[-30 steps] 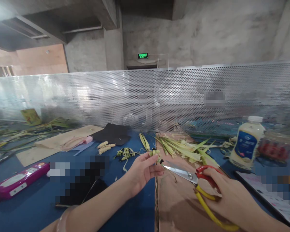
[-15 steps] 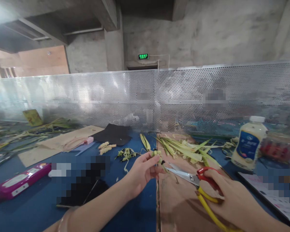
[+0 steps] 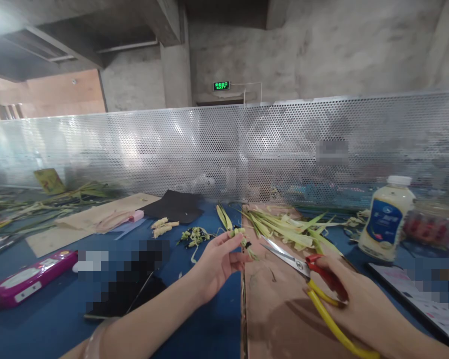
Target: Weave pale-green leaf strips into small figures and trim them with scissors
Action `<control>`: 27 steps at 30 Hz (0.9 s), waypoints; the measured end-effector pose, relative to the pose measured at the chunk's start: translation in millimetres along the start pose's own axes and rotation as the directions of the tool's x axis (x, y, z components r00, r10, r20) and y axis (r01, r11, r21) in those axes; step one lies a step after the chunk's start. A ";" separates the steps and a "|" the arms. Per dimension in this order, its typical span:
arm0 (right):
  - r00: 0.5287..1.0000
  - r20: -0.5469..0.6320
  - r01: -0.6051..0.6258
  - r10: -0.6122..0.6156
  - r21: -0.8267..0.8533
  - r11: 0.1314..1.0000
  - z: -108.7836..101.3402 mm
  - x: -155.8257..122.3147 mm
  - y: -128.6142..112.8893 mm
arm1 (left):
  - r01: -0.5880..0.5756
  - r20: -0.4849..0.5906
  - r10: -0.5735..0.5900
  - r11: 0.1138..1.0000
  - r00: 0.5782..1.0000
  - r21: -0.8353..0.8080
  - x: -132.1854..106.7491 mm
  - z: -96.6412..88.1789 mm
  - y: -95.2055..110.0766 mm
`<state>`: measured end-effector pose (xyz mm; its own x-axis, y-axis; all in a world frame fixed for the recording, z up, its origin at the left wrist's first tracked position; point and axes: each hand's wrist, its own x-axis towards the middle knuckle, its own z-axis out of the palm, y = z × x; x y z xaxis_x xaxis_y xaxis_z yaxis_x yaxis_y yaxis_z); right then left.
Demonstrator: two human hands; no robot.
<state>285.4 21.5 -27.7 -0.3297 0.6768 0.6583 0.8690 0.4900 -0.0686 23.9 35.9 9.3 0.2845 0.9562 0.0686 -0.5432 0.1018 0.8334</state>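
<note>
My left hand [image 3: 219, 262] pinches a small green plant piece [image 3: 240, 235] between thumb and fingertips, held just above the blue table [image 3: 194, 319]. My right hand [image 3: 353, 299] grips the red and yellow handles of a pair of scissors [image 3: 303, 267]. The steel blades point up and left, their tip a little right of the plant piece and apart from it. A pile of cut green leaves [image 3: 288, 229] lies beyond on a brown paper sheet [image 3: 277, 309].
A perforated metal screen [image 3: 224, 149] runs along the far side. A white bottle [image 3: 383, 219] and a jar of red things [image 3: 432, 227] stand at the right. A magenta case [image 3: 26, 279], black cloth [image 3: 175, 207] and trimmed scraps [image 3: 194, 237] lie on the left.
The scissors have swung from pointing at the plant piece to pointing further up and away from it. My left hand has lifted the piece slightly.
</note>
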 end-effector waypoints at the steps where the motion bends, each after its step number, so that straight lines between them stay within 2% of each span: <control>1: 0.999 0.052 -0.002 0.001 0.008 1.000 -0.6 -0.2 0.4 | 0.002 -0.010 -0.002 1.000 1.000 -0.007 -0.2 0.1 0.3; 4: 0.990 0.142 -0.001 0.002 -0.005 1.000 -3.3 0.4 0.4 | 0.004 -0.047 -0.005 0.999 0.999 -0.034 -0.1 0.6 1.2; 9: 0.988 0.133 0.081 -0.078 -0.013 0.997 -5.8 2.3 -0.1 | 0.023 -0.102 -0.030 0.997 0.994 -0.067 1.9 0.4 2.3; 19: 0.992 0.125 0.036 -0.034 -0.021 0.999 -5.7 3.8 -3.8 | 0.031 -0.104 -0.038 0.997 0.994 -0.075 0.1 3.4 3.6; 27: 0.992 0.103 0.073 -0.069 -0.042 0.996 -5.7 5.0 -3.4 | 0.017 -0.076 -0.020 0.999 0.997 -0.040 0.8 0.8 1.7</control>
<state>282.9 20.1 -19.9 -0.4250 0.6947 0.5803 0.8572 0.5149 0.0113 23.8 36.6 11.2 0.2343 0.9721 0.0098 -0.5695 0.1291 0.8118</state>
